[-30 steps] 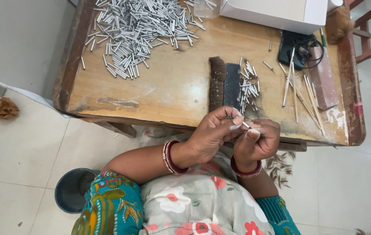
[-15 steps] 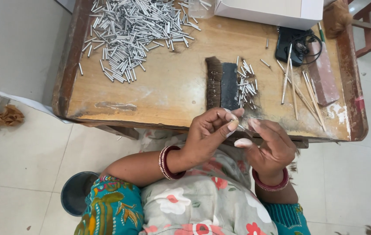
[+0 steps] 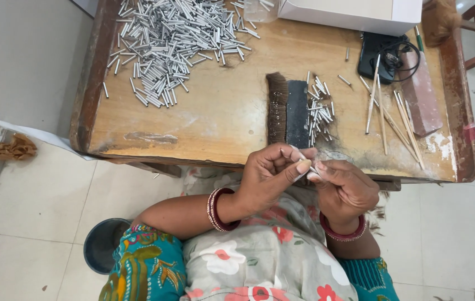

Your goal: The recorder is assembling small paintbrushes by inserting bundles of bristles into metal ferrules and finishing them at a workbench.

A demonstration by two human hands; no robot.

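Note:
My left hand (image 3: 271,177) and my right hand (image 3: 346,192) meet fingertip to fingertip just in front of the wooden table's (image 3: 221,120) near edge. Both pinch one small metal tube (image 3: 311,169), which my fingers largely hide. Red bangles sit on both wrists. Straight beyond the hands lie a black brush (image 3: 276,106), a dark block (image 3: 297,114) and a small heap of metal tubes (image 3: 320,108). A large pile of the same tubes (image 3: 176,39) covers the table's far left.
Thin sticks (image 3: 388,111), a reddish stone block (image 3: 420,95), a black device with a cable (image 3: 385,56) and a white box (image 3: 354,12) lie at the right and far side. A dark bucket (image 3: 104,245) stands on the floor by my left knee.
My right hand has slid down and to the right, away from the left palm, while the fingertips stay together on the tube. My left hand has barely moved.

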